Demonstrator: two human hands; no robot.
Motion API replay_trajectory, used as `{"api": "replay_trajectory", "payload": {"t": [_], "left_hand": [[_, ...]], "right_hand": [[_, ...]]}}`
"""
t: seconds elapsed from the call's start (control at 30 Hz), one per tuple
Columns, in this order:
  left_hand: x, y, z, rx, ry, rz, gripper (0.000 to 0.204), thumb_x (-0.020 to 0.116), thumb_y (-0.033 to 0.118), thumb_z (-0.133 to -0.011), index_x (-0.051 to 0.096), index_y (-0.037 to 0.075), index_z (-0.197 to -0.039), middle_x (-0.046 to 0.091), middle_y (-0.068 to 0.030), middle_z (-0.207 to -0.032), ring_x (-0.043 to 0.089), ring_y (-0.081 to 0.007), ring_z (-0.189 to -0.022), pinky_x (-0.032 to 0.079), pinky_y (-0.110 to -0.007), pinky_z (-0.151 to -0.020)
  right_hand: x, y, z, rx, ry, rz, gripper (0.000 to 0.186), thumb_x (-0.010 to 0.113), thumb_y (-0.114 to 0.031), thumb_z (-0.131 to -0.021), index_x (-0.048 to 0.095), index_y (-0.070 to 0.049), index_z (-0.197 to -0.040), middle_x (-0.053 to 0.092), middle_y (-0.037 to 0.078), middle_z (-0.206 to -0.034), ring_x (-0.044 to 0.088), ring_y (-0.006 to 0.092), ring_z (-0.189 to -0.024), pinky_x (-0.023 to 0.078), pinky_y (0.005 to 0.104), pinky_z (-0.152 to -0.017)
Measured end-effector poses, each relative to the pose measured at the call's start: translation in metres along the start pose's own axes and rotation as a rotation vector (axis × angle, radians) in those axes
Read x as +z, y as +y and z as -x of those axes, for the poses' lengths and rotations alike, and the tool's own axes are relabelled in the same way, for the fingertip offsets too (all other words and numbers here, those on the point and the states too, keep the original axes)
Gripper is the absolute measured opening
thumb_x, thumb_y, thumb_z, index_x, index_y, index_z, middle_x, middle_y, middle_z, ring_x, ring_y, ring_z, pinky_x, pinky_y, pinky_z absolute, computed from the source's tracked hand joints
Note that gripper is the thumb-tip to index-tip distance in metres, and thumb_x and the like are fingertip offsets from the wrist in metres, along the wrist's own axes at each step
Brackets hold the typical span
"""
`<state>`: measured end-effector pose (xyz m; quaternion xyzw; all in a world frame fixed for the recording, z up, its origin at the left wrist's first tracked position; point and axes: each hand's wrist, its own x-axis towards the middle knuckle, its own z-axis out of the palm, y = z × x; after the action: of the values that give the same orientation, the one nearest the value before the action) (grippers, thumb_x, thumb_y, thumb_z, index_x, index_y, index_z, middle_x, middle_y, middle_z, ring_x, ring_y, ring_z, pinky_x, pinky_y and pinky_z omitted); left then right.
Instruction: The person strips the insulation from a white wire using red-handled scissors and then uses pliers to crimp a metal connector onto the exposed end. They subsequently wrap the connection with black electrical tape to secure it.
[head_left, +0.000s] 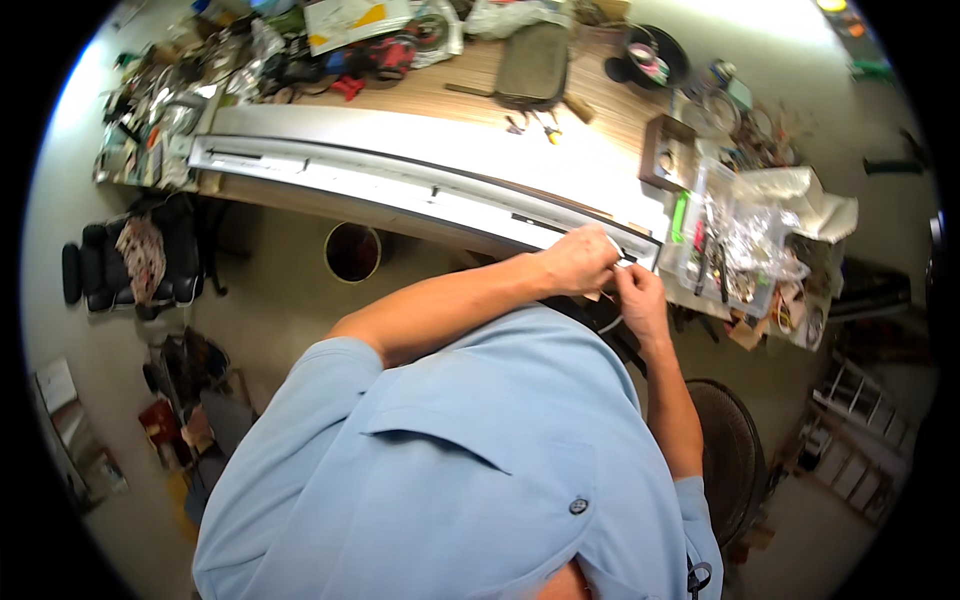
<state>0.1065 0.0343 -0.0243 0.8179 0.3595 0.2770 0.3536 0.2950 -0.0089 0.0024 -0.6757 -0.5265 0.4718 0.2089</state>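
Observation:
A long, narrow white housing with dark edges (375,183) lies along the near edge of the workbench, and small black parts sit at intervals inside it. Both my hands meet at its right end. My left hand (580,262) is closed in a pinch over the front edge, beside a small black part (628,257) in the channel. Close against it on the right, my right hand (642,298) is also pinched. Whatever lies between the fingertips is too small to make out.
On the wooden workbench (470,65) are a small wooden box (667,153), a black bowl (655,55), a dark flat tray (532,65) and a clear plastic bin (765,290) of loose parts. Below stand a bucket (352,252), an office chair (100,262) and a round-backed chair (725,450).

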Motion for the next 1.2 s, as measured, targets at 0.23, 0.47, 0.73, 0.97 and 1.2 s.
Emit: {"api": "replay_trajectory", "payload": {"t": [0.23,0.47,0.73,0.97,1.2], "left_hand": [[-0.004,0.008,0.010,-0.129,0.089,0.087,0.017,0.070,0.019,-0.079,0.071,0.002,-0.076,0.069,-0.0130,-0.078,0.066,-0.0327,-0.084,0.053,-0.041,-0.080],[-0.021,-0.010,0.010,-0.467,-0.081,0.611,0.031,0.069,0.029,-0.083,0.079,0.004,-0.098,0.076,-0.0138,-0.087,0.072,-0.0229,-0.082,0.055,-0.034,-0.078],[-0.029,-0.025,0.009,-0.409,-0.333,0.578,0.031,0.070,0.029,-0.086,0.077,0.001,-0.098,0.076,-0.0123,-0.086,0.070,-0.0205,-0.081,0.055,-0.034,-0.076],[-0.025,-0.012,0.014,-0.230,-0.200,0.326,0.022,0.070,0.027,-0.088,0.077,0.006,-0.090,0.069,-0.0097,-0.086,0.068,-0.0280,-0.098,0.041,-0.049,-0.107],[0.002,-0.030,0.017,-0.141,0.187,0.446,0.016,0.074,0.020,-0.086,0.075,0.005,-0.089,0.071,-0.0125,-0.091,0.068,-0.0290,-0.087,0.053,-0.040,-0.080]], "right_hand": [[-0.005,-0.017,-0.012,0.509,-0.170,-0.479,0.029,0.059,-0.029,-0.100,0.056,-0.014,-0.075,0.044,-0.007,-0.060,0.035,0.0043,-0.048,0.026,0.0226,-0.043],[-0.008,-0.041,0.003,-0.765,0.037,0.416,0.026,0.073,-0.001,-0.087,0.068,-0.002,-0.113,0.072,0.010,-0.097,0.068,0.0258,-0.083,0.054,0.0351,-0.070],[-0.018,-0.038,-0.009,-0.931,-0.133,0.602,0.019,0.073,0.002,-0.084,0.069,-0.003,-0.102,0.073,0.011,-0.091,0.070,0.0308,-0.081,0.056,0.0403,-0.071],[-0.019,-0.016,-0.015,-0.252,-0.288,0.211,0.016,0.065,-0.015,-0.094,0.065,-0.003,-0.083,0.062,0.004,-0.070,0.058,0.0201,-0.060,0.044,0.0325,-0.056],[0.001,-0.041,-0.010,0.424,-0.243,-0.573,0.038,0.055,-0.038,-0.105,0.050,-0.017,-0.073,0.036,-0.007,-0.055,0.032,0.0069,-0.046,0.023,0.0247,-0.043]]}}
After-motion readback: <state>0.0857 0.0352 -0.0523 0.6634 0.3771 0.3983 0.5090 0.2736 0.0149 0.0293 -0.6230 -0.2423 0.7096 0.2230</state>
